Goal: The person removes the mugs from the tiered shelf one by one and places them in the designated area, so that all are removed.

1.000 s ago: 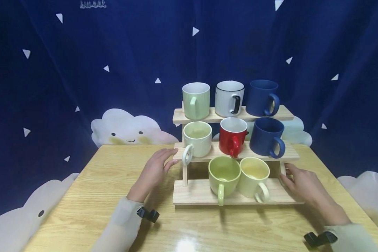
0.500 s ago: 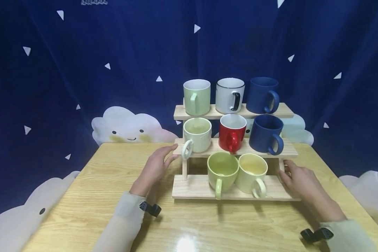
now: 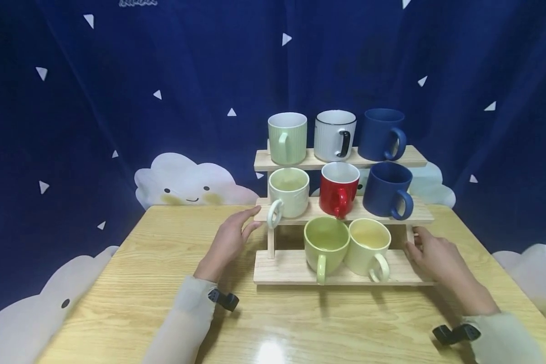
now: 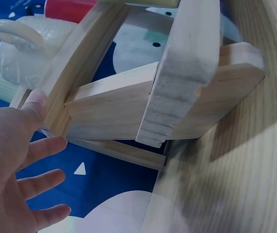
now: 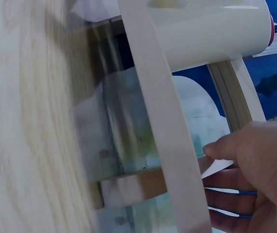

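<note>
A three-tier wooden mug rack (image 3: 279, 267) stands on the table between both hands. My left hand (image 3: 229, 238) touches the left end of its middle board; the left wrist view shows the other fingers spread loosely. At the right side, my right hand (image 3: 440, 260) grips the upright, thumb in front and fingers partly hidden behind. The top board carries a ribbed pale green mug (image 3: 296, 141), a white mug with black handle (image 3: 329, 139) and a navy mug (image 3: 377, 136). Below are a cream mug (image 3: 296, 199), a red mug (image 3: 331, 194), another navy mug (image 3: 382, 194), a green mug (image 3: 318, 253) and a pale yellow mug (image 3: 361, 255).
The light wood table (image 3: 164, 253) extends to the left and in front of the rack. A dark blue curtain (image 3: 186, 60) with white triangles and clouds hangs close behind the table's back edge. Several mug handles stick out past the board fronts.
The rack and its mugs have slid slightly toward the back of the table, both hands moving along with it. The head view has also shifted a little.
</note>
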Demonstrator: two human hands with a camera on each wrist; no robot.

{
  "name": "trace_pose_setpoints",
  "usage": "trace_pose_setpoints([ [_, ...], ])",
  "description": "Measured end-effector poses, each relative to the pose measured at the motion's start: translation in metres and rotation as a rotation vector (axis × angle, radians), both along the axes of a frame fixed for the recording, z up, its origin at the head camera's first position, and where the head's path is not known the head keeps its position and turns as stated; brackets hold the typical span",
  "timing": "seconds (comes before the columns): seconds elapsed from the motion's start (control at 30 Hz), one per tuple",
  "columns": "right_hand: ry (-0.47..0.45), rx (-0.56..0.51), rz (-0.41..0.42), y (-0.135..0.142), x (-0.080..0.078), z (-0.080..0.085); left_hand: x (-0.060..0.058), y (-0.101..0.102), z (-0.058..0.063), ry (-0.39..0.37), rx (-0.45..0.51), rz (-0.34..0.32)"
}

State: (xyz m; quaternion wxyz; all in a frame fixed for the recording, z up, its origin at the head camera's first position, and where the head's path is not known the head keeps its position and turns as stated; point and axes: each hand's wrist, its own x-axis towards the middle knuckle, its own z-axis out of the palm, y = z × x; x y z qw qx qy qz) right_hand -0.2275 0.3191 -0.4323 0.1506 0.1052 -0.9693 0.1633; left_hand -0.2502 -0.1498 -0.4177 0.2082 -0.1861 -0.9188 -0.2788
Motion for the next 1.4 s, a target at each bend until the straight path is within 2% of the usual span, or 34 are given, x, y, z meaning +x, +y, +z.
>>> trace_pose_setpoints([
  [0.17, 0.023, 0.042, -0.03, 0.004, 0.008, -0.003, 0.002, 0.0, -0.001, -0.03, -0.007, -0.01],
  [0.27, 0.052, 0.055, -0.01, 0.007, 0.016, -0.001, 0.004, -0.001, 0.001, -0.044, -0.006, -0.02],
  [0.4, 0.106, 0.024, 0.075, 0.01, 0.025, 0.003, 0.006, -0.003, 0.005, -0.051, -0.021, -0.024],
  [0.57, 0.197, -0.018, 0.232, 0.009, 0.031, 0.002, 0.006, -0.003, 0.013, -0.045, -0.041, -0.014],
  [0.67, 0.219, -0.023, 0.31, 0.007, 0.033, -0.001, 0.007, -0.003, 0.016, -0.039, -0.042, -0.014],
  [0.8, 0.211, -0.011, 0.373, 0.005, 0.035, -0.006, 0.01, -0.003, 0.019, -0.027, -0.044, -0.021],
  [1.07, 0.236, 0.049, 0.436, 0.008, 0.039, -0.021, 0.019, 0.0, 0.026, 0.015, -0.013, -0.028],
  [1.27, 0.27, 0.071, 0.461, 0.01, 0.042, -0.029, 0.024, 0.003, 0.039, 0.032, 0.039, -0.027],
  [1.4, 0.263, 0.063, 0.45, 0.009, 0.043, -0.03, 0.021, 0.001, 0.05, 0.03, 0.065, -0.019],
])
